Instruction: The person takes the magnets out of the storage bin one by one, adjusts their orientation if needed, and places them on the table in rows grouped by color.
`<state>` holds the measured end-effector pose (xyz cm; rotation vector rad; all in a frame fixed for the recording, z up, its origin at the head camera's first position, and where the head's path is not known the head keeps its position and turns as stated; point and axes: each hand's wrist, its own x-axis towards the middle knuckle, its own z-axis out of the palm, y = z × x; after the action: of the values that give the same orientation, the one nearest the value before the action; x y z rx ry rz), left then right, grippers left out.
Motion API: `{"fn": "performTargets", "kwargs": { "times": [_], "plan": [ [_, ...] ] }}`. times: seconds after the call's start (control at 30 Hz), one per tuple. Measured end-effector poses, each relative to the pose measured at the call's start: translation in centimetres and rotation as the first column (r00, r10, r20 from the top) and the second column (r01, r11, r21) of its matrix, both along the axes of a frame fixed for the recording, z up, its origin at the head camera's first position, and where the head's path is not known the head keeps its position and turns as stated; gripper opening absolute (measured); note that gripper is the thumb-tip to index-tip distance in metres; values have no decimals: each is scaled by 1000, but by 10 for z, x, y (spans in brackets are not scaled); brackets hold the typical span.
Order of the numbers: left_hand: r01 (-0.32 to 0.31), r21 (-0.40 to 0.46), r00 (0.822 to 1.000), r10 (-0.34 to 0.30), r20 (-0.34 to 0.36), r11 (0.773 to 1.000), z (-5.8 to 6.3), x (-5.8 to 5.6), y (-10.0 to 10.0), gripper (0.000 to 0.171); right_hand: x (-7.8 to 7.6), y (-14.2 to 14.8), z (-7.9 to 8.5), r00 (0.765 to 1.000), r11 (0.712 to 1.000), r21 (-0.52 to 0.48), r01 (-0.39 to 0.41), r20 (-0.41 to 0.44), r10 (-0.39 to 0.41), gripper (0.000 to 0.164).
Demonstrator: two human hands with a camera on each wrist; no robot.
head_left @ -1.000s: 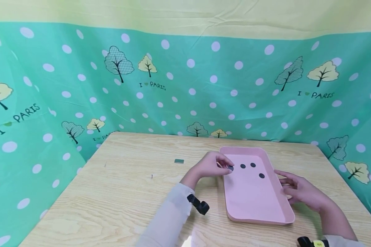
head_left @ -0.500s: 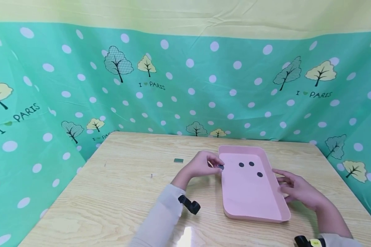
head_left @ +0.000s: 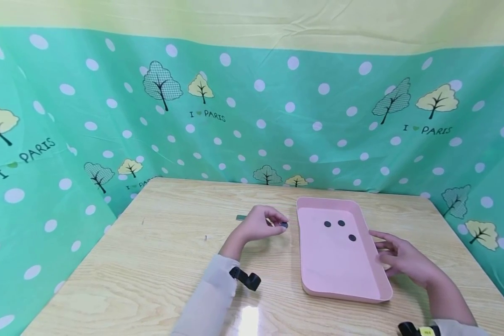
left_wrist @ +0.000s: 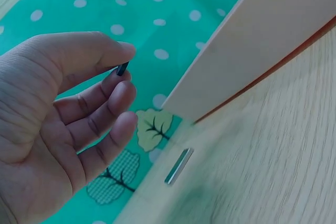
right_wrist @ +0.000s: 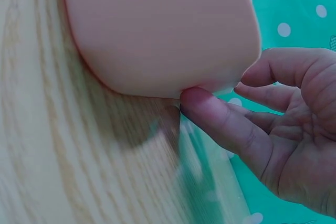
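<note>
My left hand [head_left: 258, 225] pinches a small dark disc [head_left: 283, 225] between thumb and fingertips, above the table to the left of the pink tray [head_left: 340, 280]. In the left wrist view the disc [left_wrist: 122, 68] shows edge-on, with the other fingers loosely curved below. Several dark discs are in sight; three of them, such as the nearest disc [head_left: 352, 238], lie flat in the tray's far half. At the tray's right side, my right hand [head_left: 405, 259] holds the wall, its thumb [right_wrist: 205, 106] low on the outside and index finger at the rim.
A small flat green rectangle [left_wrist: 179, 166] lies on the table, partly behind my left hand in the head view. A tiny thin bit [head_left: 206, 238] lies farther left on the wooden table [head_left: 122, 280]. A green dotted curtain [head_left: 235, 102] hangs behind the table.
My left hand has drawn left, out from over the tray to beside it, carrying the disc. The tray has shifted slightly left, with my right hand staying at its side.
</note>
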<state>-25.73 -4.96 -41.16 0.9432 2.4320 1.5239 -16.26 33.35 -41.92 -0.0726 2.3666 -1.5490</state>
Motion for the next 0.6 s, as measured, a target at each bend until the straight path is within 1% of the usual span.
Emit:
{"fn": "performTargets", "kwargs": {
  "times": [0.1,0.2,0.33,0.47,0.6],
  "plan": [
    [-27,-5,1000,27,5,1000,-2,0,-6,16,0,1,-1,1000,1000,-11,-8,-3,8,70],
    [-46,-20,999,46,16,999,-5,-1,-9,18,-1,1,-1,1000,1000,-14,-10,-4,10,70],
    [-52,-45,998,53,19,998,-8,-2,-9,20,-1,1,-1,1000,1000,-13,-6,-1,6,70],
    [-59,-82,998,60,16,995,-14,-2,-9,17,0,1,0,1000,1000,-4,-4,2,4,70],
    [-74,-114,996,80,48,991,-21,-1,-8,15,0,-1,1,1000,1000,0,-6,-1,6,70]
  ]
}}
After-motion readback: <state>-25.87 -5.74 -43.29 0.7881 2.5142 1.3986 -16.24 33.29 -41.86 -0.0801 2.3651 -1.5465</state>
